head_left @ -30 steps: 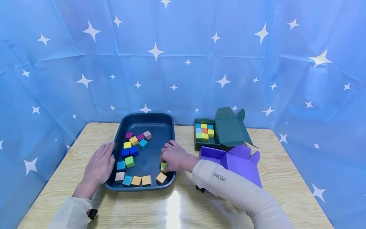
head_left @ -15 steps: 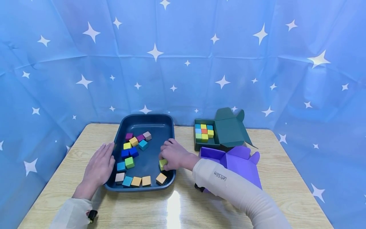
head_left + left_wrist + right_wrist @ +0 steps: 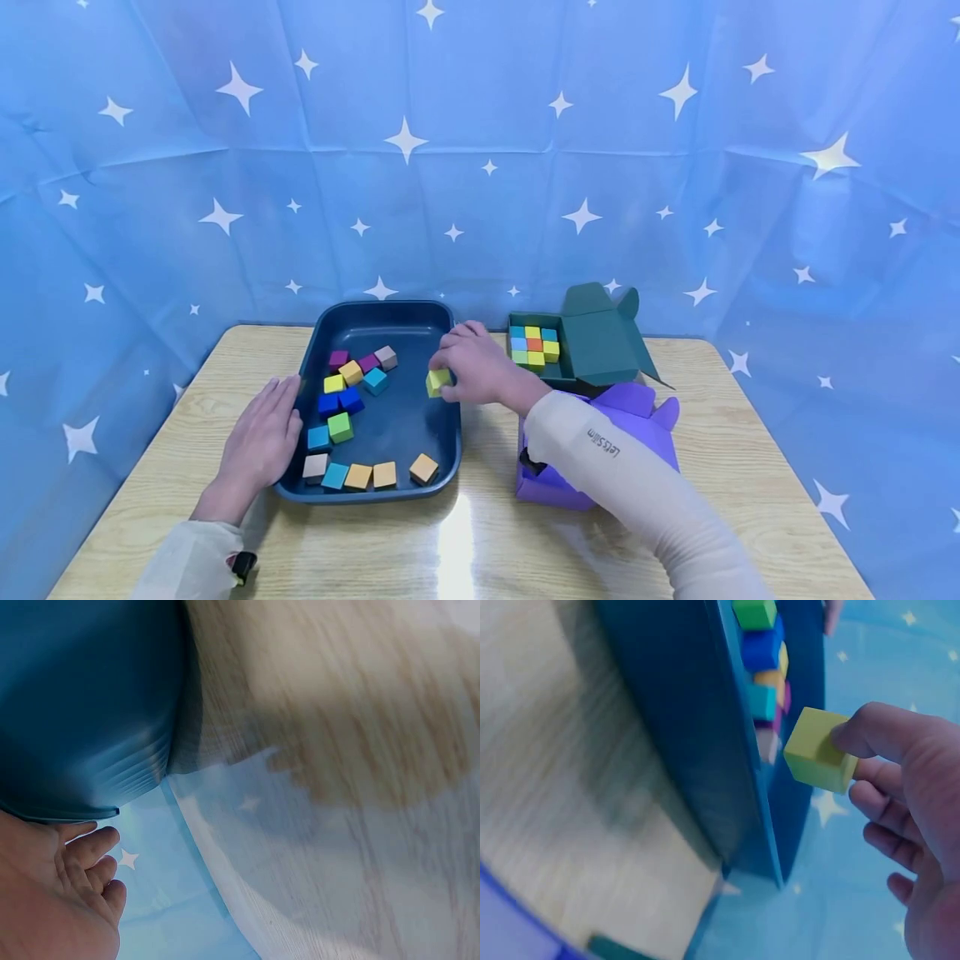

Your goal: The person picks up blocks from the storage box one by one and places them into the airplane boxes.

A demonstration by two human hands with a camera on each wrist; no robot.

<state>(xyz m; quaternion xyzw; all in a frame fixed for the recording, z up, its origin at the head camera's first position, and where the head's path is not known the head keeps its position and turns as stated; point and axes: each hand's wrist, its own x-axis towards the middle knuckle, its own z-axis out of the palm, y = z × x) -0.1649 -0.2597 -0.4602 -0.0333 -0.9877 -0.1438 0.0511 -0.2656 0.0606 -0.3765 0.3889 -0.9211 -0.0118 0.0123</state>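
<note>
A yellow-green cube (image 3: pixel 438 382) is pinched between the thumb and fingers of my right hand (image 3: pixel 480 367), above the right rim of the dark blue tray (image 3: pixel 420 312). The right wrist view shows the same cube (image 3: pixel 819 750) raised over the tray's edge, the thumb on one face. My left hand (image 3: pixel 258 433) rests along the tray's left rim with its fingers straight. In the left wrist view, the left hand's fingers (image 3: pixel 94 851) lie against the tray's outer side (image 3: pixel 90 697). Several coloured cubes, among them a lime green cube (image 3: pixel 340 427) and an orange cube (image 3: pixel 423 469), lie in the tray.
Behind and right of the tray, an open dark green box (image 3: pixel 603 346) holds several cubes packed together. In front of it stands an open purple box (image 3: pixel 551 492), partly covered by the right forearm. A blue star-patterned curtain (image 3: pixel 480 192) hangs behind the wooden table (image 3: pixel 750 467).
My right hand has lifted the yellow-green cube from the tray's front right corner, moving it up and away toward the back. The left hand stays at the rim.
</note>
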